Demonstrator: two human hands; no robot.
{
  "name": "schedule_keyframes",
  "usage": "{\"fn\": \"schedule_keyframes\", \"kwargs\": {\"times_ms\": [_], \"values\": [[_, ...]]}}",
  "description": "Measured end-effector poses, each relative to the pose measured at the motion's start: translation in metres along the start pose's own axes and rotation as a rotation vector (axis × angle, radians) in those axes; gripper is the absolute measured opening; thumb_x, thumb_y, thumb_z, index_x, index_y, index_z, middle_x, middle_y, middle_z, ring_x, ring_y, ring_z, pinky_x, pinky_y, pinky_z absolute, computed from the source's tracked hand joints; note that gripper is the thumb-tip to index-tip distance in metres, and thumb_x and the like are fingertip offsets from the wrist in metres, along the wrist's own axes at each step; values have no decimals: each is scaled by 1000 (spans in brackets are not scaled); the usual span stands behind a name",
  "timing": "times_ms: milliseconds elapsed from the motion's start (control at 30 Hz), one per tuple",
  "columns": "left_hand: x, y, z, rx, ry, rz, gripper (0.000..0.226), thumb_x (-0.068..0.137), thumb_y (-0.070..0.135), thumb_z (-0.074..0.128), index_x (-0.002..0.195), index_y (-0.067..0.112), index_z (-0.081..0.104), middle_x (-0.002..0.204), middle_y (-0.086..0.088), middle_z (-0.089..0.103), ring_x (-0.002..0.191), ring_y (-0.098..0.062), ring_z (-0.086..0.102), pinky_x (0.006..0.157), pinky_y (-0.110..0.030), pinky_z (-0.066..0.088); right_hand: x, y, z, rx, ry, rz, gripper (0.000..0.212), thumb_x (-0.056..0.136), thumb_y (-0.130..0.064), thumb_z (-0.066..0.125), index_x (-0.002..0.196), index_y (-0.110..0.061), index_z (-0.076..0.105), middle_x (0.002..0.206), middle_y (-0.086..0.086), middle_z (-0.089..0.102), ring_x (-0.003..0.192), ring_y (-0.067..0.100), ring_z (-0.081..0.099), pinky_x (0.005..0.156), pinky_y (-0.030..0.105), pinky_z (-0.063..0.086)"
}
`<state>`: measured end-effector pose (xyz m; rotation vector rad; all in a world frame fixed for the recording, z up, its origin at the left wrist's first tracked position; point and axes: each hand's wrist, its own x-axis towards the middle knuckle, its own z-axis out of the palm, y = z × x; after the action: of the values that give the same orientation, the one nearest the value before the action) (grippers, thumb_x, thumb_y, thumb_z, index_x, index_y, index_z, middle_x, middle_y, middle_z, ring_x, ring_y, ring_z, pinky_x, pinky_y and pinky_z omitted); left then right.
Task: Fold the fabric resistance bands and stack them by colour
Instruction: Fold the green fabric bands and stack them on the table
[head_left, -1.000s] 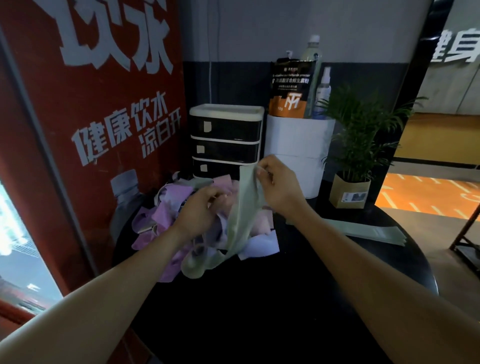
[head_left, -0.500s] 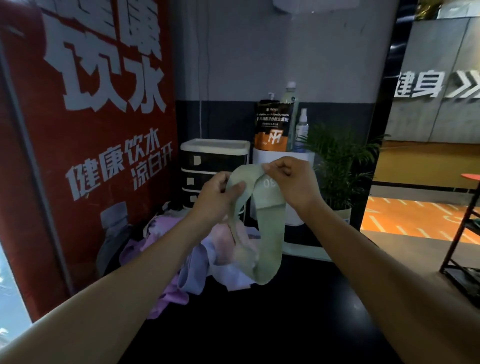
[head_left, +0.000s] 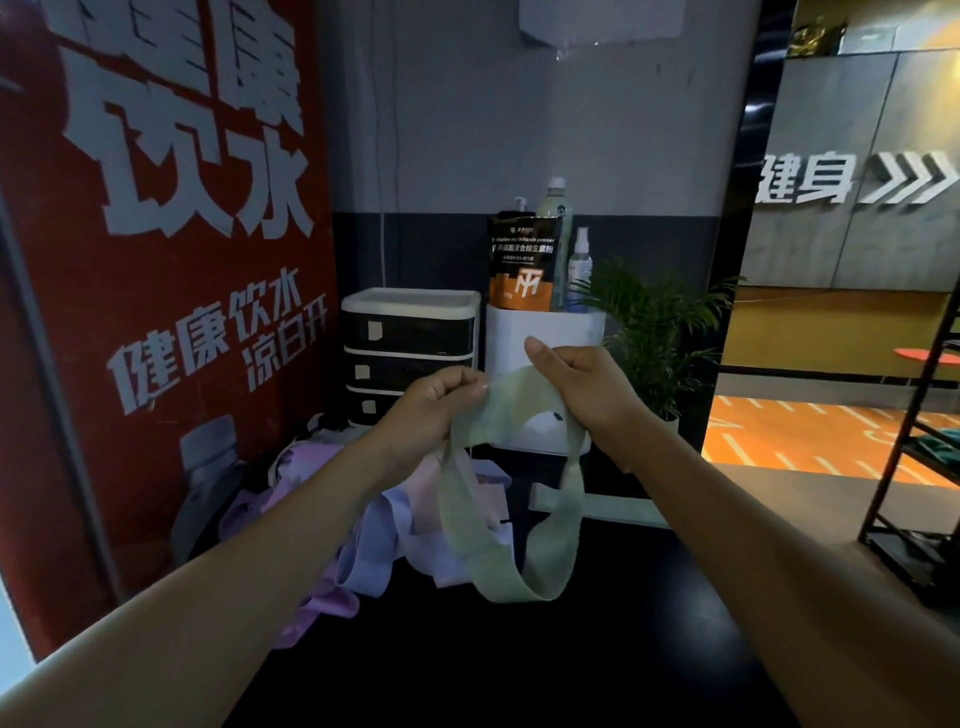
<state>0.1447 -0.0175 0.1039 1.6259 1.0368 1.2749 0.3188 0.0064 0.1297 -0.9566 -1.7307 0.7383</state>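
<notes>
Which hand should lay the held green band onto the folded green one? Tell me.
Right. The right hand already grips the green band on the side nearest the folded green band; the left hand is over the unsorted pile.

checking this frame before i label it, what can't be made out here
- Head view: the folded green band on the table is partly hidden by the right hand's forearm.
- The green band held up in both hands hides part of the pile of purple and pink bands; their number cannot be told.
- The left hand's fingers are curled away; the pinch is unclear.
- The pouch small print is too small.
</notes>
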Motion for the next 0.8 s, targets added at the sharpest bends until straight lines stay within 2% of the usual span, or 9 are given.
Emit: {"fn": "schedule_keyframes", "kwargs": {"times_ms": [67,167,233,333,400,500,600,700,800], "values": [[-1,0,5,-85,-81,-64,29,91,31,52,108,9,59,93,-4,63,84,-14,58,76,-23,49,-1,-1,3,10,-63,-13,54,93,-39,52,53,-7,35,55,10,28,52,17,27,51,25,26],[-3,-1,17,-120,-205,-136,44,80,41,54,108,7,58,96,-6,65,91,-16,61,87,-27,51,-3,0,9,-15,-136,-30,60,93,-37,53,62,14,50,61,15,39,58,21,34,54,25,32],[-1,-3,23,-129,-182,-172,39,86,36,53,106,4,60,91,-6,66,85,-16,63,81,-25,53,-3,6,8,-41,-124,-24,58,93,-35,53,67,17,52,62,15,43,59,20,37,57,25,34],[4,-7,25,-135,-82,-217,20,94,21,51,96,6,63,81,-4,65,72,-11,61,67,-19,51,-6,21,-1,-85,-58,-6,51,94,-30,54,61,9,47,59,13,39,58,20,36,59,27,34],[6,-9,28,-141,-49,-223,17,96,15,49,93,7,64,75,-3,66,65,-7,62,60,-16,51,-8,30,-6,-90,-65,8,45,93,-27,56,69,11,54,65,13,49,65,21,45,65,32,41],[8,-10,34,-146,-3,-220,19,96,12,48,92,7,66,74,-3,66,64,-9,59,55,-14,50,-12,37,-10,-149,-10,80,23,89,-27,61,87,-4,63,80,3,61,80,21,59,77,37,50],[11,-9,36,-186,43,-228,19,96,10,48,91,6,66,71,-3,62,54,-4,54,47,-12,46,-12,47,-16,-224,16,203,39,92,-29,56,82,8,56,76,11,54,72,24,54,78,45,52],[12,-8,37,-231,49,-223,19,96,11,47,104,2,62,75,-5,60,52,-3,53,47,-13,45,-23,48,-12,28,-56,483,40,96,-33,49,71,-2,53,69,13,55,61,21,56,63,30,52],[13,-9,39,-263,32,-218,17,96,10,47,97,5,63,76,-6,59,58,-7,52,48,-14,46,-31,45,-2,214,-129,589,40,96,-36,47,77,-3,59,72,11,63,69,20,64,73,31,53]]}}
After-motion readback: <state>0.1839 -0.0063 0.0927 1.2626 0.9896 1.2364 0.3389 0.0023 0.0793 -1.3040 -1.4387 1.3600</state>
